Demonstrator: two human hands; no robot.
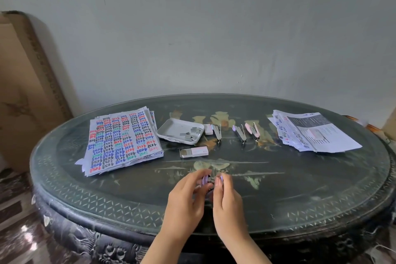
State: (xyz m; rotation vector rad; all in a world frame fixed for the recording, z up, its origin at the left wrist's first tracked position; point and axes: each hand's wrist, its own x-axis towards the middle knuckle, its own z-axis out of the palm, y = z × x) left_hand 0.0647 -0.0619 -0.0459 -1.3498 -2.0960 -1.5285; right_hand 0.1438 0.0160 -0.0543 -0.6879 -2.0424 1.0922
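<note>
Both my hands meet over the near middle of the dark oval table (300, 188). My left hand (187, 197) and my right hand (227, 197) together grip a small lilac stapler (211, 179) with a dark metal middle, held just above the glass top. My fingers hide most of it. Farther back lie three more staplers: a white one (216, 132), a lilac one (240, 133) and a pink one (254, 129), each opened out. A white tray (171, 128) holds several staple strips (191, 136). A white staple box (194, 152) lies slid open in front of the tray.
A stack of sheets covered in coloured "test" handwriting (123, 141) lies at the left. Another pile of printed papers (315, 132) sits at the right with a small white box (315, 134) on top. A framed panel (23, 83) leans on the wall at left.
</note>
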